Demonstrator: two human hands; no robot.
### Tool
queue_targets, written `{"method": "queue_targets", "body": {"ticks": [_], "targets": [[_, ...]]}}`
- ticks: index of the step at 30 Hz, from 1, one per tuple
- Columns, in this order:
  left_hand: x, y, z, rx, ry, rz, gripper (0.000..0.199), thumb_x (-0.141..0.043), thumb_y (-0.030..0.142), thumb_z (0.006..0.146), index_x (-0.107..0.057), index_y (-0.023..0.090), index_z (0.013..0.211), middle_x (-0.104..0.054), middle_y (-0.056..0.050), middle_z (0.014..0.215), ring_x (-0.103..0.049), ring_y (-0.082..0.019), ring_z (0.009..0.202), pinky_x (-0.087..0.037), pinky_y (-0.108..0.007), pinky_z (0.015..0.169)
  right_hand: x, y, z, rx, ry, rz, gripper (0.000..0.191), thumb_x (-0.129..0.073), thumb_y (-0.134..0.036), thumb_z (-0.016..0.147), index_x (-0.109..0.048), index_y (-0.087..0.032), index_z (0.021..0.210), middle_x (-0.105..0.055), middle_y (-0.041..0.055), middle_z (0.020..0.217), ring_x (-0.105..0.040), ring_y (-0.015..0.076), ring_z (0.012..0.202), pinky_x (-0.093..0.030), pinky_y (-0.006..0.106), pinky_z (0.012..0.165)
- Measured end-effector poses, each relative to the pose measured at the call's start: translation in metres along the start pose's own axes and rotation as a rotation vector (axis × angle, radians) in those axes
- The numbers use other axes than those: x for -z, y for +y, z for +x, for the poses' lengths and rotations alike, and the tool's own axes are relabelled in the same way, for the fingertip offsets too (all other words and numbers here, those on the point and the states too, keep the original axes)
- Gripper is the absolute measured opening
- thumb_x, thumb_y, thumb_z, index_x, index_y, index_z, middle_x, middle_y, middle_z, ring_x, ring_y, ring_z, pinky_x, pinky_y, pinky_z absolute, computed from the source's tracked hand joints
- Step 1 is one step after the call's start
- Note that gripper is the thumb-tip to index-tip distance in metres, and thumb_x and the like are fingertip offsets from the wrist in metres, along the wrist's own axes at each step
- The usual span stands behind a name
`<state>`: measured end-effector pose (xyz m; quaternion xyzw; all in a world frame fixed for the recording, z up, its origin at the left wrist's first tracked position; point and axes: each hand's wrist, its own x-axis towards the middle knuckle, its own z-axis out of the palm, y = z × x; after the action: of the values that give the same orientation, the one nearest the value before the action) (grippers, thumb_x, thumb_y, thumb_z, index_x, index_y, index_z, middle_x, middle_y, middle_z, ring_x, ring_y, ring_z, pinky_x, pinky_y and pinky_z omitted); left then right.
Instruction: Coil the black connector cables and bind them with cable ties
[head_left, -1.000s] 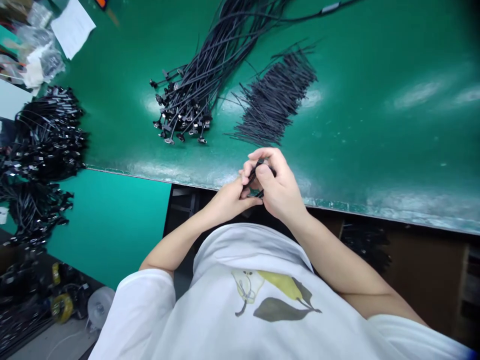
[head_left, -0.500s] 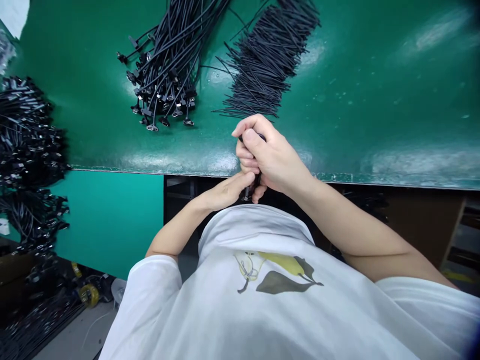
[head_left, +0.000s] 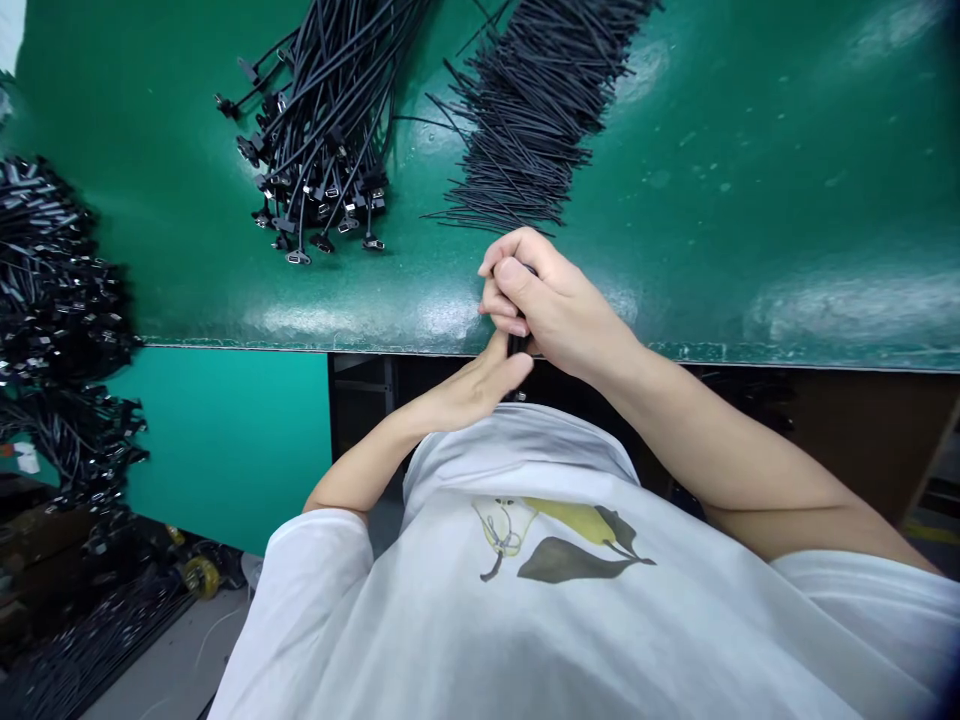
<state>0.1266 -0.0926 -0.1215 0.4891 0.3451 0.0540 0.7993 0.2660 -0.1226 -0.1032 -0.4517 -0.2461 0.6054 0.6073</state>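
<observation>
My right hand [head_left: 559, 300] is closed round a bundle of short black cables [head_left: 517, 344], held upright at the table's front edge. Only small dark parts show between the fingers, and most of the bundle is hidden. Lower down, my left hand [head_left: 476, 388] is at the bundle's bottom end, its thumb across the front and its fingers mostly hidden behind. A bit of metal, like a connector tip, glints below the left thumb. Beyond my hands lies a long row of cut black cables [head_left: 525, 130] on the green table.
Black cables with connector ends [head_left: 322, 150] lie in a bunch at the back left of the green table [head_left: 750, 200]. Large bundles of similar cables [head_left: 52, 270] hang over its left edge. Under the table stands a green panel [head_left: 232, 440].
My left thumb has shifted right and across the bundle's lower end, covering the connectors that showed before. The right hand keeps its grip, slightly further right in view.
</observation>
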Motion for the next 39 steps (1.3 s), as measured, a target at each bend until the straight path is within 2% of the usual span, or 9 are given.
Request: {"method": "queue_targets", "body": {"ticks": [2, 6, 9, 15, 22, 26, 31, 35, 39], "targets": [[0.000, 0.002, 0.000, -0.058, 0.010, 0.163, 0.024, -0.069, 0.029, 0.078, -0.059, 0.019, 0.097, -0.060, -0.007, 0.104, -0.053, -0.024, 0.116, -0.042, -0.033, 0.099, 0.000, 0.001, -0.003, 0.023, -0.014, -0.032, 0.030, -0.063, -0.051, 0.093, -0.050, -0.024, 0.092, -0.039, -0.0072, 0.063, -0.035, 0.0069, 0.050, -0.041, 0.021, 0.050], [0.002, 0.005, 0.001, -0.037, -0.152, 0.231, 0.015, -0.064, 0.018, 0.074, -0.056, 0.020, 0.086, -0.057, -0.003, 0.092, -0.052, -0.019, 0.091, -0.046, -0.033, 0.087, 0.003, 0.000, -0.009, 0.029, -0.031, -0.058, 0.031, -0.063, -0.052, 0.092, -0.051, -0.024, 0.094, -0.040, -0.0072, 0.064, -0.037, 0.0068, 0.050, -0.047, 0.023, 0.055], [0.007, 0.008, 0.000, 0.029, -0.285, 0.138, 0.012, -0.064, 0.028, 0.081, -0.058, 0.019, 0.087, -0.057, -0.003, 0.087, -0.053, -0.016, 0.083, -0.046, -0.031, 0.081, 0.008, -0.002, -0.011, 0.021, -0.043, -0.037, 0.034, -0.065, -0.055, 0.090, -0.052, -0.024, 0.095, -0.040, -0.0081, 0.063, -0.037, 0.0063, 0.049, -0.053, 0.027, 0.064], [0.020, 0.009, -0.002, 0.089, -0.451, 0.038, 0.044, -0.071, 0.054, 0.082, -0.071, 0.015, 0.101, -0.067, -0.009, 0.100, -0.062, -0.018, 0.096, -0.048, -0.032, 0.089, 0.010, -0.007, -0.015, 0.006, -0.129, -0.003, 0.041, -0.064, -0.063, 0.087, -0.051, -0.024, 0.092, -0.037, -0.0100, 0.060, -0.032, 0.0051, 0.046, -0.056, 0.031, 0.073], [0.007, 0.001, -0.002, 0.119, -0.342, -0.112, 0.059, -0.074, 0.070, 0.069, -0.072, 0.017, 0.095, -0.070, -0.009, 0.099, -0.064, -0.018, 0.091, -0.051, -0.031, 0.084, 0.009, -0.007, -0.017, -0.002, -0.146, 0.008, 0.043, -0.064, -0.064, 0.086, -0.049, -0.023, 0.090, -0.035, -0.0112, 0.057, -0.031, 0.0046, 0.044, -0.055, 0.030, 0.071], [-0.012, 0.002, -0.001, 0.255, -0.424, -0.311, 0.069, -0.070, 0.080, 0.063, -0.069, 0.014, 0.084, -0.072, -0.011, 0.090, -0.070, -0.023, 0.088, -0.055, -0.039, 0.089, 0.007, -0.012, -0.018, 0.055, -0.172, 0.068, 0.040, -0.062, -0.060, 0.090, -0.048, -0.022, 0.089, -0.033, -0.0123, 0.056, -0.026, 0.0033, 0.042, -0.054, 0.030, 0.068], [-0.018, 0.003, -0.005, 0.299, -0.383, -0.484, 0.055, -0.082, 0.060, 0.067, -0.066, 0.016, 0.095, -0.069, -0.005, 0.079, -0.070, -0.020, 0.074, -0.059, -0.038, 0.079, 0.010, -0.017, -0.019, 0.001, -0.136, 0.073, 0.037, -0.059, -0.058, 0.092, -0.049, -0.023, 0.086, -0.031, -0.0115, 0.055, -0.026, 0.0040, 0.041, -0.053, 0.030, 0.064], [-0.021, 0.004, -0.006, 0.271, -0.338, -0.518, 0.037, -0.077, 0.047, 0.080, -0.066, 0.015, 0.095, -0.067, -0.006, 0.083, -0.069, -0.017, 0.072, -0.056, -0.031, 0.068, 0.014, -0.010, -0.018, 0.098, -0.151, 0.079, 0.035, -0.060, -0.056, 0.093, -0.050, -0.022, 0.087, -0.036, -0.0114, 0.055, -0.028, 0.0042, 0.042, -0.055, 0.031, 0.071], [-0.030, 0.003, -0.004, 0.297, -0.248, -0.548, 0.028, -0.072, 0.039, 0.086, -0.064, 0.015, 0.095, -0.064, -0.004, 0.081, -0.067, -0.015, 0.075, -0.057, -0.034, 0.077, 0.017, -0.003, -0.013, 0.152, -0.110, 0.013, 0.038, -0.057, -0.058, 0.093, -0.050, -0.022, 0.086, -0.040, -0.0099, 0.057, -0.037, 0.0056, 0.045, -0.055, 0.032, 0.076]]}}
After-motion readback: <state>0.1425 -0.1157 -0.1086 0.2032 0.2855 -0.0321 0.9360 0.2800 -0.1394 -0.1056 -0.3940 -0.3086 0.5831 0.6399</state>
